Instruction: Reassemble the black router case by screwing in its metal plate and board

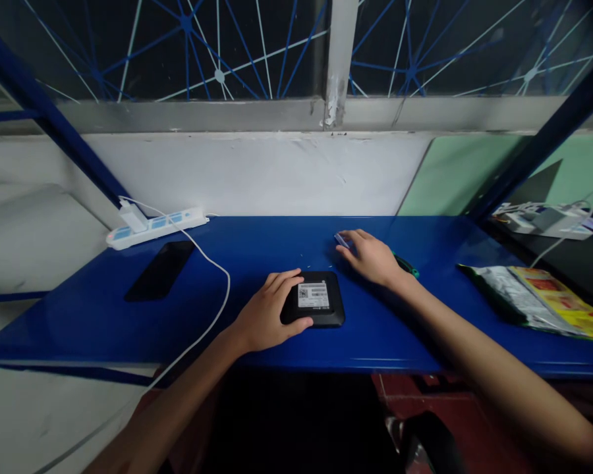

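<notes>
My left hand (pixel 265 315) grips the labelled black device (pixel 335 299) by opposite edges, probably to steady it, while my right hand (pixel 370 255) pinches a small translucent piece (pixel 341 240).

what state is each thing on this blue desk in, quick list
black square device with white label, flat, label up, under left hand
small translucent bluish item, at right hand fingertips, grip unclear
black rectangular phone, flat, unlit
white plastic power strip, white charger plugged in
thin white cable, slack, curved
silver-and-yellow foil packet, lying flat
</notes>
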Demonstrator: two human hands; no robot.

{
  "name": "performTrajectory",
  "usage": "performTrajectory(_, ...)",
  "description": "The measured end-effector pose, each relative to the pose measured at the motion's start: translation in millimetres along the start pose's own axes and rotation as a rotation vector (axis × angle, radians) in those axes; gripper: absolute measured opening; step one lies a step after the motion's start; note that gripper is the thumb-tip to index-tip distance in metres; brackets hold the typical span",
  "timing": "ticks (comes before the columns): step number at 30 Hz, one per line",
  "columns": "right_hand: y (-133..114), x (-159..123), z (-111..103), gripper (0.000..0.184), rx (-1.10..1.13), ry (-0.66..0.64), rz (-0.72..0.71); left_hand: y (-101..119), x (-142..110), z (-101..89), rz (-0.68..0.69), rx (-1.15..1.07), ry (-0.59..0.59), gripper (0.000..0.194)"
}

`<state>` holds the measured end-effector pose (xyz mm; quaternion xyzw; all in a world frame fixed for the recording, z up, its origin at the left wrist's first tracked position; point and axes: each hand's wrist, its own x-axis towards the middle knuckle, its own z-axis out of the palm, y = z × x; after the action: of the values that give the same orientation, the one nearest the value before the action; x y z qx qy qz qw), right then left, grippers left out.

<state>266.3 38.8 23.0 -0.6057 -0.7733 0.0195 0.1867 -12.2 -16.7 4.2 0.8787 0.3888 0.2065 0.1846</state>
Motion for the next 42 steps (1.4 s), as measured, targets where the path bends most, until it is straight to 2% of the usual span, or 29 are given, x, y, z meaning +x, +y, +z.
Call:
performTrajectory(6,11,54,20,0.046,-0.087,-0.072,0.165,1,1,2.0,-0.006,0.003,0.001,0.059)
performTrajectory(9,12,72,29,0.04,-0.059,-0.092,0.17,-1,1,2.8,-0.017,0.005,-0.009,0.065)
performTrajectory(12,15,77,21,0.036,0.004,-0.05,0.136,-3,0,3.8,-0.024,-0.009,-0.018,0.076)
performTrajectory(15,22,67,1,0.042,0.073,0.099,0.118,-4,1,4.3,-0.015,-0.04,-0.03,0.082)
performTrajectory(18,33,44,-12,0.045,0.182,0.238,0.13,-4,1,4.1,-0.011,-0.048,-0.034,0.086)
performTrajectory(20,39,26,-11,0.041,0.528,0.451,0.143,-5,1,4.1,-0.013,-0.04,-0.036,0.089)
performTrajectory(22,42,9,-5,0.038,0.727,0.572,0.174,-5,1,4.6,-0.007,-0.034,-0.033,0.089)
performTrajectory(23,42,3,-1,0.038,0.792,0.591,0.2,-5,0,5.1,-0.002,-0.034,-0.028,0.089)
performTrajectory(26,39,-8,10,0.038,0.905,0.596,0.265,-6,0,6.4,0.003,-0.038,-0.017,0.089)
performTrajectory(42,31,-8,19,0.036,0.899,0.531,0.228,-7,0,7.2,-0.031,-0.01,-0.033,0.085)
